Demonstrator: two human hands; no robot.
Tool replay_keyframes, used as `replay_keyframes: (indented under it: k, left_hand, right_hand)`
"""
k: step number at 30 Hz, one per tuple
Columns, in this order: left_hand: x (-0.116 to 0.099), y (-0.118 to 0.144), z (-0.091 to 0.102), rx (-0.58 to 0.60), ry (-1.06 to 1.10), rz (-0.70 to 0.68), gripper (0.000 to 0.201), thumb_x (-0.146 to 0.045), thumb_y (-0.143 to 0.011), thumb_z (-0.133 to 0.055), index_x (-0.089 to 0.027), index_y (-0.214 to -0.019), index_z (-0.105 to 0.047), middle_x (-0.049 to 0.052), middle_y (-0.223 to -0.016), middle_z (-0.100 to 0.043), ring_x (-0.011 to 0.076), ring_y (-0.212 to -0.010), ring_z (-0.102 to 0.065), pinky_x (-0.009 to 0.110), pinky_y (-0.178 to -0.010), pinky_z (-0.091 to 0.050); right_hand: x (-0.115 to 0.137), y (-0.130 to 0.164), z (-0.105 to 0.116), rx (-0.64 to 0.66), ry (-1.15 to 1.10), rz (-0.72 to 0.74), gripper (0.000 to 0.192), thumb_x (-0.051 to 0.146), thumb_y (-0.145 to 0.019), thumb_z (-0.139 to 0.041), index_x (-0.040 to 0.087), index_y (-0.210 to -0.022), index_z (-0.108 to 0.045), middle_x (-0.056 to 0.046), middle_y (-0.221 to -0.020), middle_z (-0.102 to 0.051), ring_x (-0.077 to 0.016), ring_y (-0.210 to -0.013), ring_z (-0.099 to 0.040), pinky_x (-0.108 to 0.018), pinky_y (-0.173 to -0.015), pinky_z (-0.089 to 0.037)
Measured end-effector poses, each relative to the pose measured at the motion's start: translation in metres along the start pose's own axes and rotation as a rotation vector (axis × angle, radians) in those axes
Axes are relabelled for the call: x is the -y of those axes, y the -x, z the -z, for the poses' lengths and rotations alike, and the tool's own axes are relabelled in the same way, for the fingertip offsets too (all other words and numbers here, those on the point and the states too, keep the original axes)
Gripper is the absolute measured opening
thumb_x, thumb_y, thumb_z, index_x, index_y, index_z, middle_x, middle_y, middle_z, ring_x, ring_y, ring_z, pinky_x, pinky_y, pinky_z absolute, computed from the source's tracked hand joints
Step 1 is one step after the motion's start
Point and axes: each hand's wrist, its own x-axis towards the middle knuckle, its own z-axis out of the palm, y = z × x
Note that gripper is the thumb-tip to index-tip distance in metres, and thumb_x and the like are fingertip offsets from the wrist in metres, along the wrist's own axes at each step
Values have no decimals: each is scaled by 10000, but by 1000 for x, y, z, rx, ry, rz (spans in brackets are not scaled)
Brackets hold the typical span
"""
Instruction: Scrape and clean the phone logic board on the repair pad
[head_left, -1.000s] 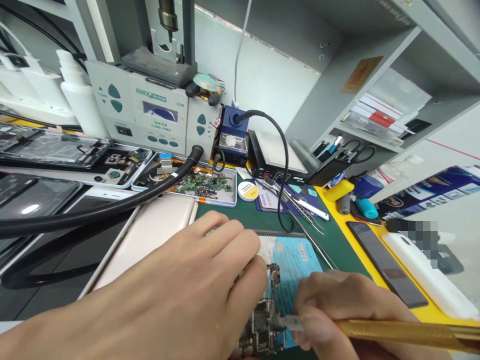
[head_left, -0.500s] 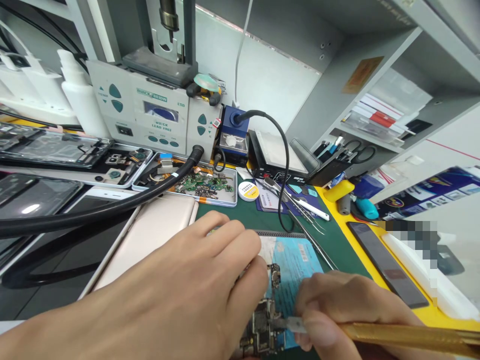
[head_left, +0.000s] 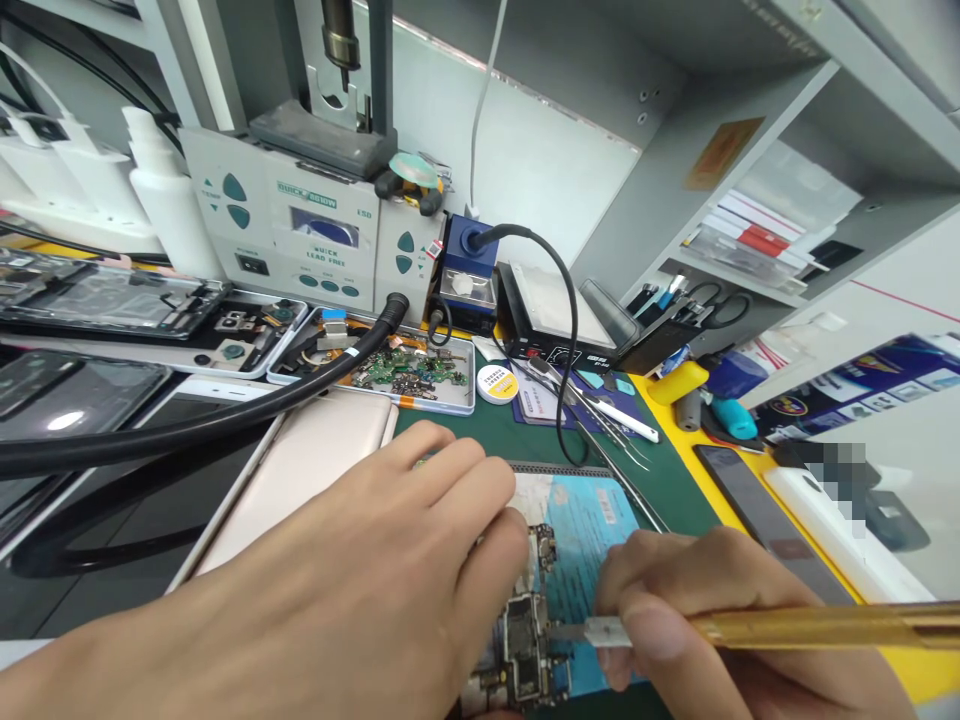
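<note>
A phone circuit board (head_left: 529, 640) lies over a blue-and-white booklet (head_left: 585, 540). My left hand (head_left: 420, 560) is curled over the board's left side with its back up, steadying it; the fingertips are hidden beneath. In my right hand (head_left: 690, 600) is a thin-bladed knife (head_left: 795, 627) with an amber handle, gripped near its metal collar between thumb and fingers. Its flat blade points left, and the tip reaches the board's right edge beside a square metal frame. Whether the tip presses on the board, I cannot tell.
Behind stands a hot air station (head_left: 322, 225) whose black hose (head_left: 225, 435) crosses the left side. A tray of board scraps (head_left: 420, 375), a round tin (head_left: 497, 383) and tweezers (head_left: 622, 475) lie beyond my hands. Phones (head_left: 772, 525) flank both sides.
My right hand has shifted slightly, and the knife's handle end has risen, so the knife lies more level. My left hand stays in nearly the same place on the board.
</note>
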Motion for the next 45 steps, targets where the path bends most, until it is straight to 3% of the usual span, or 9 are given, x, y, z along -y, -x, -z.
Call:
replay_keyframes:
  k: [3, 7, 14, 20, 25, 28, 32, 38, 45]
  left_hand:
    - [-1, -6, -2, -10, -11, 12, 323, -422, -895, -737, -235, -1151, -678, 83, -1157, -649, 310, -1071, -594, 487, -960, -493]
    - [-4, -13, -8, -50, -63, -6, 435, -540, -805, -770, -196, -1061, -701, 77, -954, -624, 295, -891, -558, 462, -794, -485]
    - [2, -9, 2, -8, 40, 35, 553, -617, -789, -800, -208, -1137, -668, 60, -1037, -644, 284, -941, -585, 487, -904, -504]
    - [-4, -14, 4, -203, 350, 151, 279, -270, -901, -764, -316, -1155, -656, -19, -1050, -643, 187, -976, -625, 334, -856, -528]
    - [-9, -20, -7, -309, 409, 136, 72, -189, -921, -683, -242, -969, -687, -13, -887, -657, 150, -817, -598, 298, -728, -496]
    - [-13, -23, -6, -345, 481, 116, 147, -135, -960, -595, -229, -880, -674, -20, -821, -649, 128, -780, -598, 277, -692, -473]
    - [-8, -23, 0, -302, 453, 164, 175, -142, -1004, -576, -245, -898, -669, -38, -827, -641, 111, -802, -603, 272, -728, -470]
    - [44, -23, 11, -347, 122, 349, 204, -294, -1066, -580, -197, -925, -690, 7, -898, -657, 178, -892, -619, 377, -854, -500]
    - [72, -57, 13, -87, -89, 495, 263, -393, -1041, -669, -170, -1178, -691, 68, -1181, -719, 209, -1033, -710, 431, -926, -613]
  right_hand:
    - [0, -7, 8, 47, -54, -60, 248, 296, -1019, -694, 290, -779, -631, 35, -576, -586, -157, -481, -603, -277, -458, -511]
    - [1, -17, 16, 151, -203, -341, 293, 407, -1022, -706, 245, -786, -648, 10, -626, -667, -131, -444, -646, -228, -426, -526]
    - [7, -26, 12, 72, -524, -676, 443, 548, -913, -828, 202, -787, -581, 37, -602, -689, -79, -441, -625, -156, -439, -461]
    - [3, -27, 12, 108, -597, -663, 440, 537, -941, -812, 185, -808, -584, 27, -625, -717, -72, -470, -641, -146, -454, -480]
    - [-6, -23, 10, 206, -656, -531, 362, 482, -1035, -715, 196, -859, -579, 42, -648, -723, -59, -476, -648, -128, -469, -496]
    - [-7, -21, 10, 229, -665, -483, 334, 460, -1047, -702, 203, -864, -591, 42, -649, -722, -60, -484, -655, -125, -484, -512]
    - [-7, -23, 12, 155, -671, -502, 315, 450, -1022, -739, 207, -857, -627, 23, -682, -750, -73, -499, -687, -127, -479, -533]
    - [-6, -32, 14, 27, -600, -526, 352, 501, -951, -808, 216, -815, -653, 11, -691, -750, -96, -508, -693, -149, -457, -522]
    - [-14, -35, 14, 49, -563, -407, 364, 509, -977, -773, 215, -815, -632, 1, -688, -761, -105, -503, -694, -152, -436, -521]
